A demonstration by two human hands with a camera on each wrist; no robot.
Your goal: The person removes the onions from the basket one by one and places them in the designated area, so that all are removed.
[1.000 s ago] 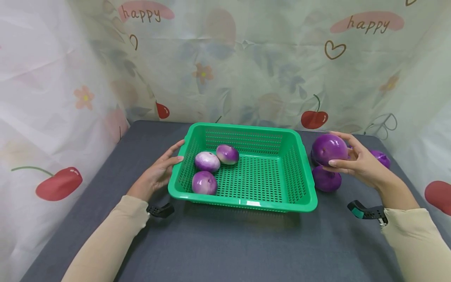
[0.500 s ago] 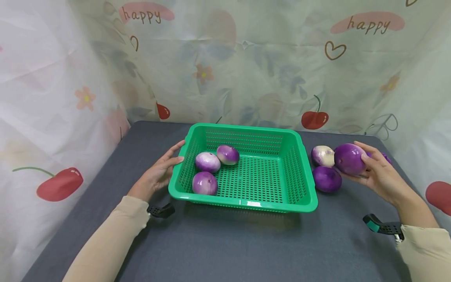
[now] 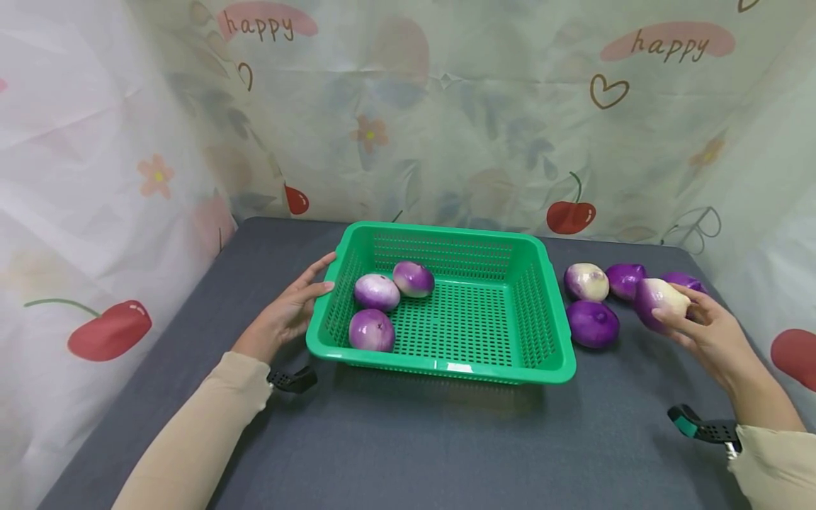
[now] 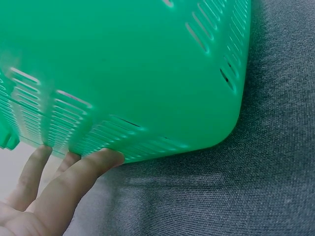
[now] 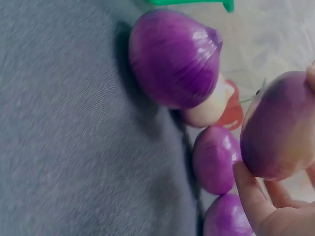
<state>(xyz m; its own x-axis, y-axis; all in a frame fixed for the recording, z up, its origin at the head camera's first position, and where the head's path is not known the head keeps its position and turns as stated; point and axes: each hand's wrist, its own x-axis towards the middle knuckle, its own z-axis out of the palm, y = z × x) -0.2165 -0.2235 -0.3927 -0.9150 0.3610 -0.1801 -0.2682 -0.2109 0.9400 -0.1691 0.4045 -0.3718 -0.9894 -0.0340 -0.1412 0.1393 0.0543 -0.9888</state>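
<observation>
My left hand [image 3: 283, 308] rests at the left rim of a green perforated plastic basket [image 3: 440, 367]. In the left wrist view its fairly straight fingers [image 4: 74, 184] touch the basket's outer wall. At the right, my right hand [image 3: 710, 336] grips a purple onion [image 3: 649, 308] with a pale upper side, its thumb on the near side. The right wrist view shows this held onion [image 5: 275, 132] apart from the others. Beside it lie a dark purple onion [image 3: 593, 324], a pale-topped onion [image 3: 586, 282] and further purple onions [image 3: 626, 280], one partly hidden behind the hand.
Inside the basket, toward its left side, lie a whitish onion [image 3: 376, 292] and purple onions [image 3: 371, 330]. The dark grey tabletop [image 3: 446, 453] ends at a patterned curtain [image 3: 446, 156] behind and at both sides.
My right hand has moved right and toward me with the onion, turning its pale side up. The pale-topped onion behind has come into sight. The left hand and basket stay put.
</observation>
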